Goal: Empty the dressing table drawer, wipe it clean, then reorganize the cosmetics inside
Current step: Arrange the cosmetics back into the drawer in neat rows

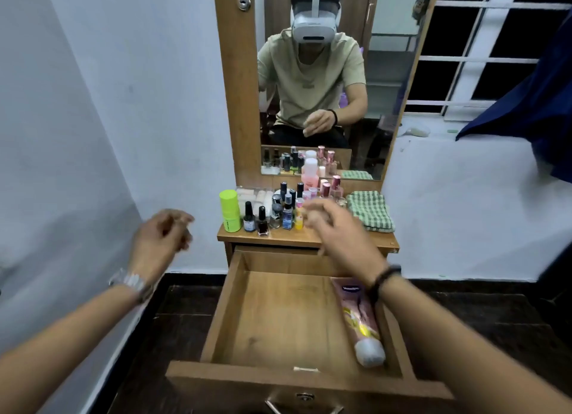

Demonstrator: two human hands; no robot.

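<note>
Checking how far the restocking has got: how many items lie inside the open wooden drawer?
1. A pink lotion tube with a white cap lies along the right wall of the open wooden drawer; the right forearm hides part of it.

Drawer (288, 314) and surface (309, 238): mid-brown wood grain, same tone on mirror frame (236, 82). Tube (360, 317) in drawer: pink body, yellow print, dark purple logo patch, white-grey cap. Stick (230, 210): lime green, small black text. Cloth (370, 210): green and white check. Two front polish bottles (256, 220): black caps, one pale, one dark maroon. Bottle (288, 215): blue liquid, black top. Small bottle (299, 221): yellow. Back bottle (310, 176): pink liquid, white cap. Perfume caps (331, 186): metallic pink. Walls (148, 104): pale blue-white. Floor (173, 314): dark brown tiles. Curtain (532, 104): navy. Window grille (483, 59): white. Left wrist watch (131, 282): silver. Right wrist band (382, 279): black. Shirt (309, 76) in the mirror: pale olive. Headset (313, 26): white-grey.
</note>
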